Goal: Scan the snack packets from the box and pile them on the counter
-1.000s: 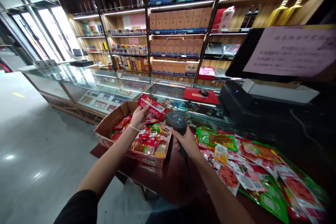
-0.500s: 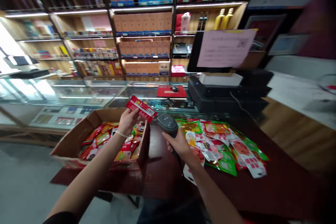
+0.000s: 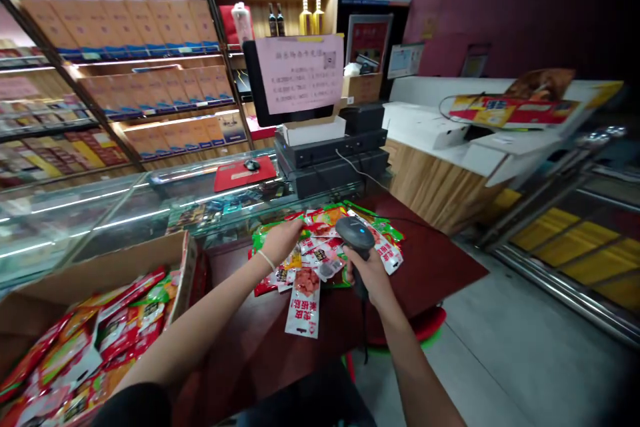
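My left hand (image 3: 283, 238) reaches over a pile of snack packets (image 3: 320, 257) on the dark red table (image 3: 440, 260). Its fingers are curled down onto the pile's left edge, and what they grip is hidden. My right hand (image 3: 369, 275) is wrapped round the handle of a black barcode scanner (image 3: 355, 233), whose head points over the pile. One white and red packet (image 3: 304, 303) lies apart at the pile's near side.
An open cardboard box (image 3: 186, 259) full of red and green packets sits at the lower left. Behind are a glass counter (image 3: 100, 213), a red mouse mat (image 3: 239, 175), a monitor with a pink sheet (image 3: 299, 72) and a black register (image 3: 333, 150). A red stool (image 3: 425, 323) stands under the table.
The view has swung right. My left hand carried the red packet from above the box over to the pile on the table. My right hand still holds the scanner.
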The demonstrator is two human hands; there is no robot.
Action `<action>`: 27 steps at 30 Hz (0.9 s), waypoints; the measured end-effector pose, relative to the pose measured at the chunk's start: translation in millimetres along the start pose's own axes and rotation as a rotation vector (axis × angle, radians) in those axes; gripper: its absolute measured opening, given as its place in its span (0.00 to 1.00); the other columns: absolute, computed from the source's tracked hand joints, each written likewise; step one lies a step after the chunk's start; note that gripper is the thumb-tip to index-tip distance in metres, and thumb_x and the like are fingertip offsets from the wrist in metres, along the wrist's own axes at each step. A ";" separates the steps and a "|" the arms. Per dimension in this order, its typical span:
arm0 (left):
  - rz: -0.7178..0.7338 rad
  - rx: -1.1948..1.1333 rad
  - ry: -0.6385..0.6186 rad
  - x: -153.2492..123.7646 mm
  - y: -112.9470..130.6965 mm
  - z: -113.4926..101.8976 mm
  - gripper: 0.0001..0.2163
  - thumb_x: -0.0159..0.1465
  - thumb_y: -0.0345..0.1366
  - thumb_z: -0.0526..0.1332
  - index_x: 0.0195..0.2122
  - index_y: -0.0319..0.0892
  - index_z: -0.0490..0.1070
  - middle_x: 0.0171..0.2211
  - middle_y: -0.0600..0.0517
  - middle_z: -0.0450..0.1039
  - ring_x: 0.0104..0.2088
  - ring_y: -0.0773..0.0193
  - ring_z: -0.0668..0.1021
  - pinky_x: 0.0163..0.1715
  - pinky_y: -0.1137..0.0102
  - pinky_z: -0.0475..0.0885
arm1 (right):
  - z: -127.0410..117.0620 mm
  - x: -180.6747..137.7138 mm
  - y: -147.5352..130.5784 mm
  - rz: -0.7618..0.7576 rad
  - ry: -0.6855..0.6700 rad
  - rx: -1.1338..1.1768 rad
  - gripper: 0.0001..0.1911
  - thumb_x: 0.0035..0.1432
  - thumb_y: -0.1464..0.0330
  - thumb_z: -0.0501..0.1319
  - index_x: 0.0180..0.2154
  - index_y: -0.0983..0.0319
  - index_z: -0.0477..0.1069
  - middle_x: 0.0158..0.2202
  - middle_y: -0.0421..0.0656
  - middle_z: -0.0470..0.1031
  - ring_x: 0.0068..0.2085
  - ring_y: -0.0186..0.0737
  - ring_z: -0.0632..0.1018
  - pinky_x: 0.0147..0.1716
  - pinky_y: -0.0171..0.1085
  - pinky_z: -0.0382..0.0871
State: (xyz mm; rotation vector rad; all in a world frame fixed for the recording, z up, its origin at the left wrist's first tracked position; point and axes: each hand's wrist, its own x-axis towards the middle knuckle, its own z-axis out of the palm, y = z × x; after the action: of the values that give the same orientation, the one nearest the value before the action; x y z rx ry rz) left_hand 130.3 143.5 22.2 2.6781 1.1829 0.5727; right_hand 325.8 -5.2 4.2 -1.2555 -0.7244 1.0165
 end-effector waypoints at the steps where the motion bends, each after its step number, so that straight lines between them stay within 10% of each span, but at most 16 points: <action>1: 0.093 0.042 -0.061 3.1 5.8 13.0 0.08 0.68 0.34 0.54 0.44 0.44 0.71 0.40 0.46 0.78 0.41 0.57 0.80 0.41 0.66 0.72 | -8.4 0.4 -1.9 0.004 0.020 0.012 0.22 0.48 0.51 0.70 0.28 0.59 0.64 0.15 0.32 0.66 0.14 0.32 0.68 0.11 0.29 0.59; 6: 0.325 -0.021 -0.202 3.7 16.2 57.9 0.08 0.68 0.34 0.56 0.44 0.43 0.72 0.51 0.41 0.74 0.51 0.54 0.76 0.51 0.61 0.71 | -28.9 -0.6 -8.2 0.041 0.057 0.012 0.22 0.47 0.51 0.71 0.28 0.59 0.66 0.14 0.33 0.66 0.13 0.33 0.67 0.11 0.31 0.60; 12: 0.303 -0.202 -0.163 -0.7 2.0 62.3 0.13 0.66 0.37 0.58 0.51 0.46 0.72 0.57 0.42 0.70 0.59 0.53 0.71 0.61 0.58 0.64 | -19.8 3.1 -8.8 0.038 0.068 -0.005 0.22 0.47 0.50 0.71 0.28 0.58 0.65 0.14 0.33 0.66 0.14 0.34 0.67 0.12 0.32 0.60; 27: -0.005 -0.439 0.113 -49.5 -48.1 -62.8 0.11 0.61 0.35 0.64 0.44 0.48 0.78 0.47 0.46 0.77 0.50 0.52 0.76 0.57 0.60 0.66 | 58.3 -13.1 -35.3 -0.001 -0.217 -0.126 0.22 0.50 0.51 0.69 0.22 0.60 0.65 0.14 0.37 0.67 0.14 0.33 0.68 0.13 0.33 0.63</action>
State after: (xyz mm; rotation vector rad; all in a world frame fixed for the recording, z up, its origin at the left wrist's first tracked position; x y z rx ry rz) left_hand 41.9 138.9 51.7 2.2956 0.9528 0.8772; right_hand 276.2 6.9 51.3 -1.2639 -0.9686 1.1314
